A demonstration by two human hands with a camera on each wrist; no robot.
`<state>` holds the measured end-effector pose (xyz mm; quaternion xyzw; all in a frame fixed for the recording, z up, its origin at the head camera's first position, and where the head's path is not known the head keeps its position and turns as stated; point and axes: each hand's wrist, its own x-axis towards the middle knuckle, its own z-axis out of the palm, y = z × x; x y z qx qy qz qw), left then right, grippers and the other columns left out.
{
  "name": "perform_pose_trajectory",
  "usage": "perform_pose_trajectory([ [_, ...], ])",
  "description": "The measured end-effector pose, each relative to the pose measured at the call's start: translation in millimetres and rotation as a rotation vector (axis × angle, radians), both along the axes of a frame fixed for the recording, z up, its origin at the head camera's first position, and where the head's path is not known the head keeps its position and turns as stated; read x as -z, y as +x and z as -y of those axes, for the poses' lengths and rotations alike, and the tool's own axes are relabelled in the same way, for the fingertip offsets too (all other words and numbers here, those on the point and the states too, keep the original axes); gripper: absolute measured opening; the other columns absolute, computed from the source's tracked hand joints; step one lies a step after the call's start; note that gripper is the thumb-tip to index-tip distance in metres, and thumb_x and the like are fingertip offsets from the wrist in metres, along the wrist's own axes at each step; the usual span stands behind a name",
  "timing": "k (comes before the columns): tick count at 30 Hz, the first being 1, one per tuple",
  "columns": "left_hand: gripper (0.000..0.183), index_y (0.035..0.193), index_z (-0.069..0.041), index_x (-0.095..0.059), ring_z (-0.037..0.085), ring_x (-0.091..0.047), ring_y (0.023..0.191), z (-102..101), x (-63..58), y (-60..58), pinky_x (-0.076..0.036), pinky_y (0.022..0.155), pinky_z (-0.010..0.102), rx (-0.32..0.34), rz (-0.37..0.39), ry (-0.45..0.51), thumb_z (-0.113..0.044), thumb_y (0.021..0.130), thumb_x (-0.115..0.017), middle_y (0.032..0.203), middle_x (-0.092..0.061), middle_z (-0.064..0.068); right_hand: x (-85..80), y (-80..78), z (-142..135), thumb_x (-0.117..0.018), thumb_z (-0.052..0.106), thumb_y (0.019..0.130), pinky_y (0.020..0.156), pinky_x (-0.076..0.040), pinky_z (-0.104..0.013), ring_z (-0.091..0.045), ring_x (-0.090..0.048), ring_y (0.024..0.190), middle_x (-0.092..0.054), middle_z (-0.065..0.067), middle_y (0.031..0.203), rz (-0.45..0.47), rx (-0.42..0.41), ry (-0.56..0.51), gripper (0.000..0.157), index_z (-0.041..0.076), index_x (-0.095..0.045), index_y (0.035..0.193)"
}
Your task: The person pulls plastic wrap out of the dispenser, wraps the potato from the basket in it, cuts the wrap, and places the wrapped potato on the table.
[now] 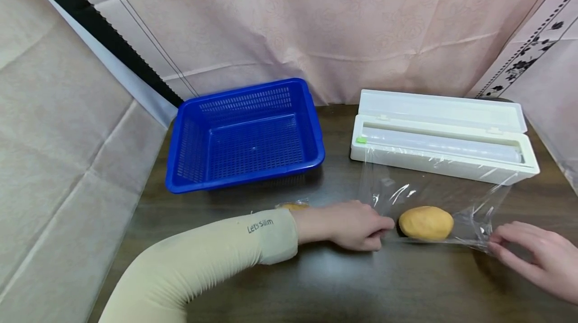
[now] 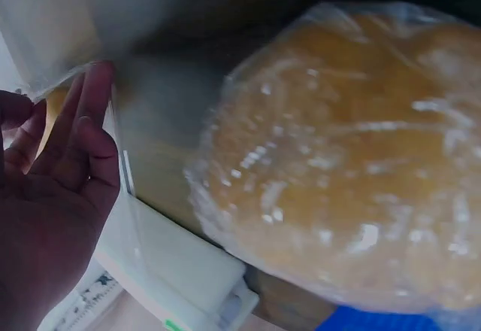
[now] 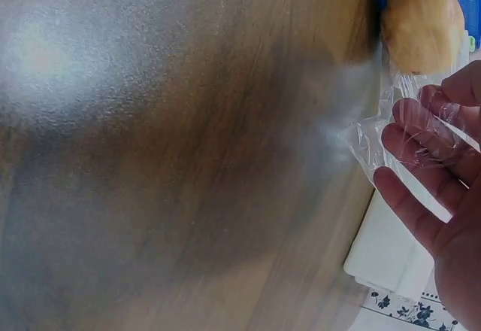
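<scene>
A sheet of clear plastic wrap (image 1: 406, 187) stretches toward me from the roll (image 1: 442, 144) in a white dispenser box (image 1: 433, 107). My left hand (image 1: 356, 225) pinches its near left corner between thumb and fingers. At the opposite near corner, my right hand (image 1: 535, 258) pinches the bunched film, with the other fingers spread in the right wrist view. A yellow, oval, potato-like piece (image 1: 426, 222) lies between the hands, within the film's area. Another such piece, wrapped in film (image 2: 346, 165), looms large in the left wrist view; my left forearm mostly hides it in the head view.
A blue plastic basket (image 1: 253, 137) stands at the back left, with nothing seen inside. The dispenser's lid is raised, and a green tab (image 1: 361, 140) sits at its left end. Pale cloth (image 1: 289, 27) hangs behind the dark wooden table (image 1: 316, 293).
</scene>
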<state>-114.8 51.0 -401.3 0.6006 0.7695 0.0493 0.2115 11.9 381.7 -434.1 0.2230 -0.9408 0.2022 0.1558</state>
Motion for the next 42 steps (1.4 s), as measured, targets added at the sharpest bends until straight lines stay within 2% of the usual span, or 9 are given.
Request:
perform_pose_trajectory([
  [6, 0.013, 0.082, -0.021, -0.048, -0.001, -0.046, 0.061, 4.3, 0.1, -14.6, -0.036, 0.057, 0.017, -0.084, 0.125, 0.074, -0.023, 0.089, -0.059, 0.068, -0.047, -0.012, -4.0, -9.6, -1.7, -0.085, 0.014, 0.064, 0.066, -0.039, -0.010, 0.017, -0.047, 0.080, -0.059, 0.023, 0.082, -0.024, -0.015, -0.013, 0.036, 0.035, -0.064, 0.084],
  [9, 0.014, 0.082, -0.020, -0.048, -0.001, -0.052, 0.057, 5.1, -1.2, -21.4, -0.040, 0.056, 0.016, -0.159, 0.251, 0.077, -0.020, 0.091, -0.057, 0.066, -0.051, -0.011, -6.6, -14.7, -1.8, -0.084, 0.015, 0.065, 0.067, -0.040, -0.008, 0.019, -0.048, 0.082, -0.060, 0.022, 0.081, -0.035, -0.005, 0.001, 0.032, 0.034, -0.065, 0.083],
  [13, 0.014, 0.084, -0.016, -0.047, 0.007, -0.061, 0.050, 4.2, -3.8, -29.0, -0.049, 0.052, 0.018, -0.270, 0.429, 0.045, -0.018, 0.096, -0.053, 0.067, -0.062, -0.007, -9.8, -20.0, -1.0, -0.083, 0.007, 0.061, 0.066, -0.040, -0.009, 0.018, -0.048, 0.078, -0.060, 0.023, 0.080, -0.018, 0.010, 0.026, 0.038, 0.033, -0.064, 0.082],
  [16, 0.013, 0.086, -0.016, -0.048, 0.012, -0.062, 0.048, 2.3, -6.2, -34.8, -0.051, 0.050, 0.023, -0.323, 0.475, 0.017, -0.020, 0.098, -0.050, 0.068, -0.067, -0.006, -11.5, -23.7, -0.9, -0.080, 0.000, 0.064, 0.061, -0.039, -0.011, 0.014, -0.049, 0.070, -0.056, 0.026, 0.073, 0.035, 0.026, 0.003, 0.041, 0.033, -0.062, 0.080],
  [22, 0.013, 0.088, -0.016, -0.049, 0.015, -0.061, 0.043, -2.2, -9.1, -46.6, -0.049, 0.049, 0.025, -0.371, 0.455, 0.010, -0.022, 0.099, -0.048, 0.063, -0.069, -0.007, -11.1, -32.2, -2.9, -0.074, -0.001, 0.078, 0.055, -0.036, -0.010, 0.009, -0.054, 0.064, -0.053, 0.029, 0.066, 0.139, 0.048, -0.017, 0.035, 0.031, -0.060, 0.084],
  [28, 0.013, 0.084, -0.017, -0.050, 0.013, -0.058, 0.042, -7.0, -9.5, -54.2, -0.048, 0.043, 0.025, -0.405, 0.346, -0.001, -0.023, 0.096, -0.053, 0.059, -0.065, -0.007, -10.2, -44.3, -3.9, -0.077, -0.002, 0.074, 0.055, -0.031, -0.012, 0.009, -0.045, 0.056, -0.048, 0.029, 0.062, 0.141, 0.027, -0.037, 0.036, 0.029, -0.061, 0.084],
  [33, 0.014, 0.081, -0.020, -0.051, 0.010, -0.057, 0.041, -8.2, -8.5, -58.8, -0.047, 0.045, 0.025, -0.430, 0.260, 0.009, -0.026, 0.093, -0.055, 0.056, -0.062, -0.008, -10.2, -52.5, -6.1, -0.076, -0.002, 0.074, 0.053, -0.030, -0.012, 0.009, -0.044, 0.054, -0.047, 0.028, 0.062, 0.147, 0.026, -0.012, 0.036, 0.029, -0.062, 0.086],
  [38, 0.015, 0.080, -0.022, -0.051, 0.004, -0.056, 0.054, -8.3, -6.5, -63.4, -0.043, 0.053, 0.023, -0.403, 0.138, 0.032, -0.029, 0.092, -0.057, 0.063, -0.058, -0.012, -9.4, -56.7, -7.9, -0.076, 0.000, 0.076, 0.052, -0.031, -0.013, 0.009, -0.045, 0.052, -0.048, 0.028, 0.061, 0.161, 0.032, 0.000, 0.034, 0.028, -0.061, 0.088],
  [42, 0.016, 0.080, -0.023, -0.051, 0.004, -0.052, 0.063, -10.4, -4.1, -64.5, -0.040, 0.055, 0.023, -0.371, 0.030, 0.037, -0.031, 0.091, -0.058, 0.069, -0.054, -0.011, -7.3, -61.4, -6.5, -0.076, 0.002, 0.077, 0.053, -0.032, -0.013, 0.010, -0.044, 0.052, -0.048, 0.028, 0.061, 0.159, 0.028, 0.004, 0.033, 0.029, -0.061, 0.088],
])
